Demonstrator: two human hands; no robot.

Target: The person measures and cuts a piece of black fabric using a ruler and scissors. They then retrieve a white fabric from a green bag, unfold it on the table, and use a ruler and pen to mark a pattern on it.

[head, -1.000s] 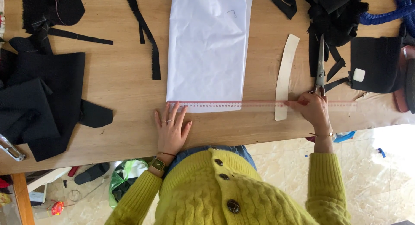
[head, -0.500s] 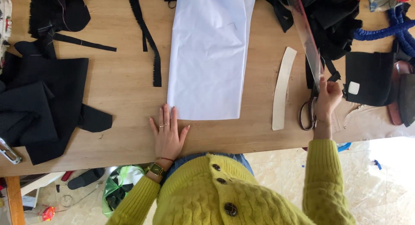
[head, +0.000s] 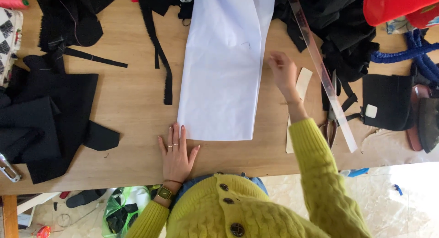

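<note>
A long white sheet of paper point(head: 224, 68) lies down the middle of the wooden table point(head: 132, 105). My left hand point(head: 176, 153) rests flat on the table at the sheet's near left corner, fingers spread, touching its edge. My right hand point(head: 282, 73) hovers at the sheet's right edge, fingers loosely apart, holding nothing. A clear plastic ruler point(head: 324, 78) lies slanted to the right of that hand. A curved cream pattern piece point(head: 302, 84) lies partly under my forearm. Scissors point(head: 330, 123) rest beside the ruler.
Black fabric pieces point(head: 50, 114) cover the table's left side, and a black strip point(head: 160, 59) lies left of the sheet. More black cloth and a black pouch point(head: 388, 103) sit at right, with a blue cord point(head: 411, 57) and a red object point(head: 398, 7).
The ruler has gone from the sheet's near edge to a slanted spot at right. My right hand let go of the scissors and moved left to the sheet's right edge. The left hand stayed.
</note>
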